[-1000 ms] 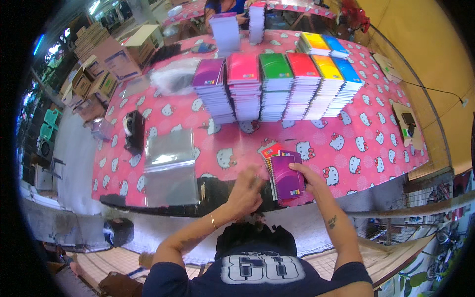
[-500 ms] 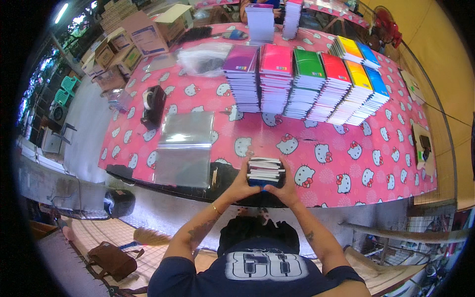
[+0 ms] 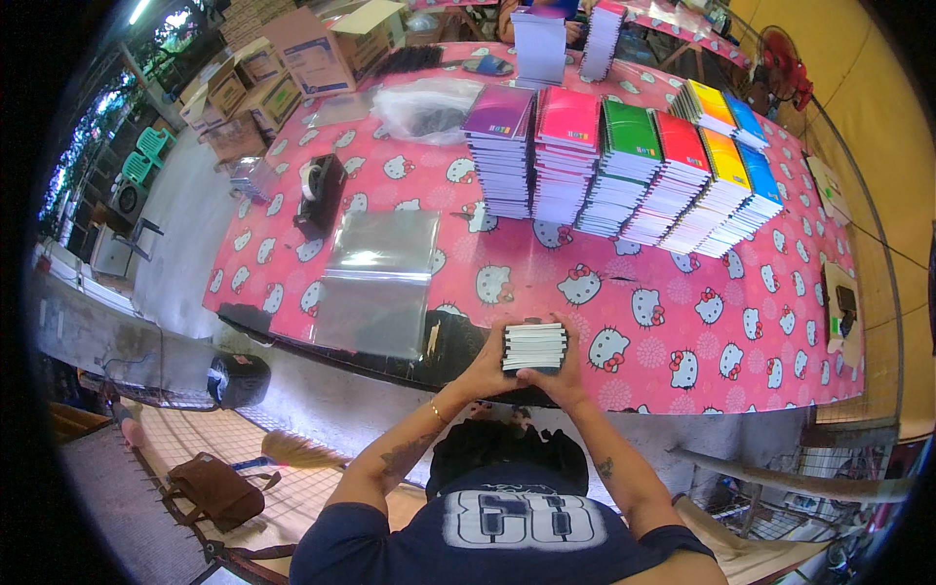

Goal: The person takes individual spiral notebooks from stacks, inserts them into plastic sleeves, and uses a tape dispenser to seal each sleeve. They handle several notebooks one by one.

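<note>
Between my two hands, at the near edge of the table, is a small stack of spiral notebooks, its white page edges turned up toward me. My left hand grips the stack's left side, and my right hand closes round its right side. Both thumbs press the near face, almost meeting. The covers are mostly hidden. Left of my hands lie clear plastic sleeves, flat on the table. Beyond stand tall notebook stacks with purple, pink, green, red, yellow and blue covers.
A black tape dispenser and a bundle of clear plastic bags sit on the pink patterned table. Cardboard boxes are piled at the far left. Behind the stacks, another person's arm shows beside upright notebooks.
The notebooks in my hands now line up more evenly; before, some stuck out to the right. My hands and the stack have shifted slightly right and down. The whole view has shifted slightly.
</note>
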The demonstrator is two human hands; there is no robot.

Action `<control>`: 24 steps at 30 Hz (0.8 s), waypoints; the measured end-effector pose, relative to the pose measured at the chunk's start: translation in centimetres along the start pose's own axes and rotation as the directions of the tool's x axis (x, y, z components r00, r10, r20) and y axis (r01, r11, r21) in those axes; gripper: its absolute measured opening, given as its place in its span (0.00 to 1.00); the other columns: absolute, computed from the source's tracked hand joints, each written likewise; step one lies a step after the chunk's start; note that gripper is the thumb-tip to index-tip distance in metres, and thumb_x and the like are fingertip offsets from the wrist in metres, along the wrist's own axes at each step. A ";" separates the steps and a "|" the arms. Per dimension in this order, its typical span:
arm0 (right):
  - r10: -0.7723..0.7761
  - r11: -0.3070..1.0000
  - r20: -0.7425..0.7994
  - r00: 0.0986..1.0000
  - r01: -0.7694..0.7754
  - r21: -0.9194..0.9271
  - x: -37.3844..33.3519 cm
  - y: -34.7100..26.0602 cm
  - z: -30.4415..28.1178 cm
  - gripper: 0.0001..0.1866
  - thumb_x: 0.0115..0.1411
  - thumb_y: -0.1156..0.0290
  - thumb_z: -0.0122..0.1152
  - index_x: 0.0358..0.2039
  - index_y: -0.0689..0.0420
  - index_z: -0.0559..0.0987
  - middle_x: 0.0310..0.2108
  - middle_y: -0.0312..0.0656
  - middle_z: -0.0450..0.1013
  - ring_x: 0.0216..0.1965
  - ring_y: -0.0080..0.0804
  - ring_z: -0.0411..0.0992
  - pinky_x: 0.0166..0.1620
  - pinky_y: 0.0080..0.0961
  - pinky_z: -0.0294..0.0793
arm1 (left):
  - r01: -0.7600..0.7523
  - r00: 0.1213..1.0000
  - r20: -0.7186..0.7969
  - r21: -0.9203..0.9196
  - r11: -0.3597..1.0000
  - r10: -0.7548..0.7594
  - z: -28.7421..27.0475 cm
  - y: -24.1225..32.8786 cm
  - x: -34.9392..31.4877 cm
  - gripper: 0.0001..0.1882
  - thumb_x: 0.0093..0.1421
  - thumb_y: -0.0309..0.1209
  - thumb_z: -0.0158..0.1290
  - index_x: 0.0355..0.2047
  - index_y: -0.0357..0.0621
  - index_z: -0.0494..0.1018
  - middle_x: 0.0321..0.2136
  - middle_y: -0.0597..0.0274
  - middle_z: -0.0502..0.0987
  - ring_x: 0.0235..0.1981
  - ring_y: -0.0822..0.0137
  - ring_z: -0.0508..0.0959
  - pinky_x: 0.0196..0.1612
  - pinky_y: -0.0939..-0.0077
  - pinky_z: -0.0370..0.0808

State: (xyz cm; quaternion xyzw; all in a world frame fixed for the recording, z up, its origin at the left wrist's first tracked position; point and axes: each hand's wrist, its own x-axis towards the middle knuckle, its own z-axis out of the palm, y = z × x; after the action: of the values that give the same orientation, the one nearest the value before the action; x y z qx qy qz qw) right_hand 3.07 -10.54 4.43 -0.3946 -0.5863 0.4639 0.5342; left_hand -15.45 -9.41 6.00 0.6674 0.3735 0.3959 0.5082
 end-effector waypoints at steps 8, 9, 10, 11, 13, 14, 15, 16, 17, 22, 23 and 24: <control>-0.082 0.981 0.028 0.996 0.086 -0.172 0.1 -1.0 0.0 0.53 0.39 0.61 0.86 0.62 0.55 0.62 0.57 0.46 0.68 0.59 0.40 0.68 0.60 0.38 0.69 | 0.072 0.994 0.064 0.169 0.983 -0.084 -1.5 -1.6 -0.2 0.51 0.43 0.38 0.75 0.62 0.41 0.56 0.52 0.51 0.70 0.54 0.55 0.73 0.58 0.61 0.70; -0.084 0.982 0.078 0.993 0.096 -0.164 0.5 -1.1 -0.5 0.52 0.39 0.62 0.86 0.61 0.54 0.63 0.56 0.46 0.69 0.58 0.40 0.69 0.60 0.38 0.69 | 0.081 0.992 0.075 0.193 0.978 -0.097 -1.8 -0.8 0.1 0.51 0.43 0.39 0.75 0.62 0.40 0.57 0.53 0.51 0.70 0.53 0.54 0.74 0.58 0.61 0.70; -0.087 0.982 0.129 0.988 0.106 -0.154 1.1 -1.2 -1.1 0.51 0.39 0.62 0.86 0.61 0.54 0.64 0.55 0.46 0.70 0.58 0.39 0.70 0.59 0.37 0.70 | 0.062 0.988 0.116 0.305 0.950 -0.102 -2.5 0.1 0.2 0.52 0.44 0.41 0.74 0.63 0.40 0.57 0.55 0.48 0.69 0.55 0.51 0.73 0.59 0.58 0.69; -0.087 0.983 0.174 0.981 0.114 -0.147 1.3 -1.2 -1.4 0.50 0.39 0.62 0.86 0.60 0.53 0.65 0.54 0.45 0.71 0.57 0.38 0.71 0.59 0.36 0.70 | 0.036 0.981 0.161 0.410 0.911 -0.111 -3.3 2.1 0.5 0.53 0.44 0.43 0.74 0.64 0.39 0.57 0.57 0.46 0.68 0.56 0.49 0.72 0.60 0.56 0.67; -0.080 0.976 0.173 0.982 0.112 -0.188 1.3 -1.2 -1.8 0.48 0.39 0.63 0.86 0.59 0.54 0.66 0.53 0.44 0.73 0.56 0.37 0.73 0.59 0.35 0.71 | -0.055 0.990 0.136 0.590 0.806 -0.032 -3.4 7.2 1.0 0.55 0.45 0.48 0.72 0.66 0.36 0.56 0.61 0.40 0.65 0.60 0.44 0.68 0.63 0.50 0.64; -0.075 0.973 0.167 0.983 0.109 -0.205 1.3 -1.1 -1.9 0.47 0.39 0.63 0.86 0.58 0.54 0.67 0.53 0.44 0.74 0.55 0.37 0.73 0.58 0.35 0.72 | -0.101 0.995 0.082 0.670 0.735 0.062 -3.2 10.5 1.2 0.56 0.47 0.51 0.70 0.67 0.35 0.54 0.63 0.37 0.63 0.62 0.41 0.66 0.65 0.48 0.61; -0.049 0.985 0.161 0.986 0.075 -0.157 1.0 -0.7 -1.7 0.48 0.39 0.64 0.86 0.59 0.54 0.66 0.53 0.44 0.73 0.55 0.37 0.73 0.58 0.35 0.72 | -0.126 0.987 0.028 0.746 0.653 0.157 -2.9 12.1 1.0 0.57 0.49 0.54 0.68 0.68 0.33 0.53 0.65 0.34 0.60 0.65 0.39 0.63 0.66 0.45 0.59; -0.026 0.993 0.160 0.987 0.043 -0.108 0.9 0.0 -1.7 0.48 0.39 0.64 0.85 0.59 0.54 0.66 0.53 0.45 0.73 0.56 0.38 0.73 0.58 0.35 0.72 | -0.139 0.986 0.063 0.814 0.564 0.153 -1.5 12.2 0.9 0.57 0.50 0.56 0.66 0.68 0.31 0.52 0.66 0.33 0.58 0.66 0.38 0.61 0.67 0.44 0.57; -0.006 0.998 0.162 0.987 0.016 -0.061 1.0 0.6 -1.8 0.49 0.40 0.64 0.85 0.60 0.54 0.65 0.54 0.45 0.72 0.56 0.39 0.72 0.58 0.35 0.72 | -0.153 0.984 0.094 0.872 0.466 0.149 0.9 11.9 0.8 0.58 0.52 0.58 0.63 0.68 0.29 0.51 0.67 0.31 0.56 0.68 0.37 0.58 0.68 0.43 0.54; -0.033 0.992 0.205 0.978 0.057 -0.110 0.7 0.6 -2.3 0.51 0.41 0.66 0.85 0.63 0.54 0.63 0.55 0.45 0.71 0.55 0.37 0.72 0.58 0.35 0.72 | -0.176 0.982 0.188 0.880 0.441 0.016 2.0 11.3 0.9 0.57 0.53 0.59 0.61 0.67 0.24 0.51 0.66 0.28 0.55 0.69 0.37 0.57 0.68 0.43 0.54; -0.011 1.000 0.208 0.978 0.016 -0.020 0.1 0.3 -1.9 0.51 0.41 0.66 0.85 0.63 0.54 0.63 0.55 0.45 0.71 0.55 0.37 0.71 0.58 0.35 0.72 | -0.188 0.982 0.184 0.900 0.394 0.048 1.5 10.8 1.2 0.55 0.53 0.57 0.62 0.65 0.25 0.54 0.64 0.30 0.59 0.67 0.37 0.60 0.67 0.44 0.57; 0.033 0.997 0.161 0.986 -0.044 0.062 0.0 1.0 -1.3 0.48 0.42 0.67 0.84 0.62 0.54 0.64 0.53 0.43 0.71 0.54 0.34 0.71 0.57 0.35 0.72 | -0.202 0.979 0.182 0.920 0.336 0.088 0.8 10.7 2.0 0.53 0.52 0.56 0.64 0.64 0.26 0.57 0.62 0.31 0.63 0.65 0.38 0.64 0.65 0.45 0.61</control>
State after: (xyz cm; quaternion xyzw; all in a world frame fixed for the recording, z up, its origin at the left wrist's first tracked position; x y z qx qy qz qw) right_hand 4.36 -10.12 3.45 -0.3498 -0.6041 0.5232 0.4889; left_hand -12.89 -10.13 16.56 0.8867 0.4455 0.1224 0.0183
